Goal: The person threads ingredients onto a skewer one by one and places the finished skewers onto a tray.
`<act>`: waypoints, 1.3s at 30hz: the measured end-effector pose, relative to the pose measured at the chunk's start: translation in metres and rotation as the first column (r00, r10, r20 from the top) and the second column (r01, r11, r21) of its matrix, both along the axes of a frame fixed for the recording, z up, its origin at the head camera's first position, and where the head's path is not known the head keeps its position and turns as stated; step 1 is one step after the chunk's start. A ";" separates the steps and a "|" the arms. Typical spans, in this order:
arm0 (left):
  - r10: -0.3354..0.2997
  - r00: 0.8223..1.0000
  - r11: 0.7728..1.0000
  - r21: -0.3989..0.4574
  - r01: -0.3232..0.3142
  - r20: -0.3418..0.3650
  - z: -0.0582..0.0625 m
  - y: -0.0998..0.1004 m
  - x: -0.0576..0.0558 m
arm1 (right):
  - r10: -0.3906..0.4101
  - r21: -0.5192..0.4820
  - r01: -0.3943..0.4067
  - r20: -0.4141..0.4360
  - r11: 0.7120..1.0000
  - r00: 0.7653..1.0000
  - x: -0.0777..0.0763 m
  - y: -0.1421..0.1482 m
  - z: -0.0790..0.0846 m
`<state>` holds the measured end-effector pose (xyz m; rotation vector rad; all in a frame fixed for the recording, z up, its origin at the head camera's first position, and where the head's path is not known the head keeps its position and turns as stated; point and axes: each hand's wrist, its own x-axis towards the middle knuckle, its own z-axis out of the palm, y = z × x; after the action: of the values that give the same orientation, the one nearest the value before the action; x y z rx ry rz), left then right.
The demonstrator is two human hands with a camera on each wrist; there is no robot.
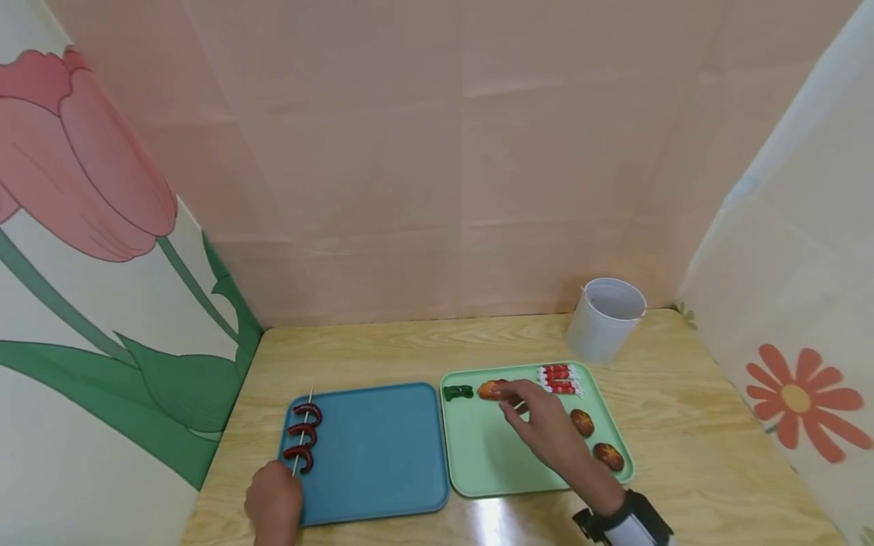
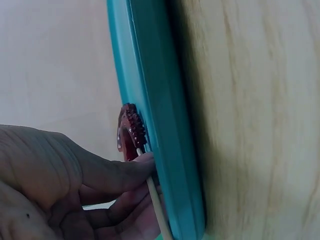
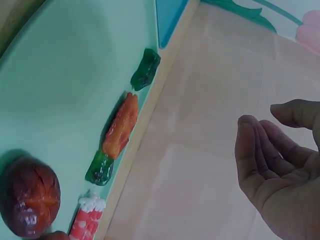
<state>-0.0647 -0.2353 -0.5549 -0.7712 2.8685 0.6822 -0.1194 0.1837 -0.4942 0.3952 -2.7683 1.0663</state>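
My left hand (image 1: pixel 275 497) pinches the lower end of a thin wooden skewer (image 2: pixel 156 200) between thumb and fingers at the blue tray's (image 1: pixel 382 455) left edge. Several dark red, curled octopus-tentacle pieces (image 1: pixel 300 430) are threaded on it; one tentacle piece (image 2: pixel 131 127) shows just beyond the thumb in the left wrist view. Over the green tray (image 1: pixel 488 462) hovers my right hand (image 1: pixel 539 417), fingers loosely bent with a gap to the thumb and nothing between them. Nearest to it lies an orange-brown chicken wing (image 3: pixel 121 127), between two green pepper pieces (image 3: pixel 146 70).
Red-and-white sticks (image 1: pixel 560 379) lie in the green tray's far right corner. Two brown scored mushrooms (image 1: pixel 608 456) sit along its right side. A white bucket (image 1: pixel 601 326) stands behind that tray, near the back wall (image 1: pixel 382 189).
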 end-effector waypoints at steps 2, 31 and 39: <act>-0.001 1.000 1.000 -0.005 0.001 -0.005 0.000 -0.001 0.000 | -0.021 0.021 0.021 -0.008 1.000 1.000 -0.004 0.005 0.000; 0.124 0.978 0.991 -0.019 -0.129 -0.170 0.038 0.023 0.015 | -0.347 -0.007 0.373 -0.385 0.928 0.855 -0.154 0.136 0.024; -0.061 0.930 0.996 0.041 0.081 -0.363 0.054 0.046 0.013 | -0.400 -0.285 0.282 -0.609 0.916 0.685 -0.122 0.114 0.071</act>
<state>-0.0516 -0.1893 -0.5012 -0.5822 3.1662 0.9829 -0.2414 0.2974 -0.4230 0.1632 -1.9903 0.8398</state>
